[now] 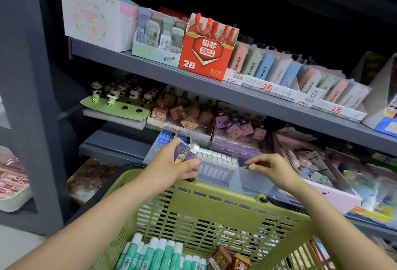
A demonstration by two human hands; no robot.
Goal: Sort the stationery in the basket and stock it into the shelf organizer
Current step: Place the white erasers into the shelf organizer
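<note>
Over the far rim of the green basket (217, 203), the person's left hand (171, 166) is gripping a few small purple packets (184, 153), fingers and thumb curled round them, just above the clear shelf organizer (253, 179). Right hand (272, 167) is reaching into the organizer's right compartment, fingertips pinching something small and dark; too small to identify. Left of that divider, white-capped items (214, 160) are already sitting in rows. Green-and-white tubes (156, 252) and brown boxes (229, 259) are lying in the basket's near end, unsorted. Packets are looking light, stiff and glossy, probably slippery when stacked. Best gripped across the flat faces, one batch per hand.
</note>
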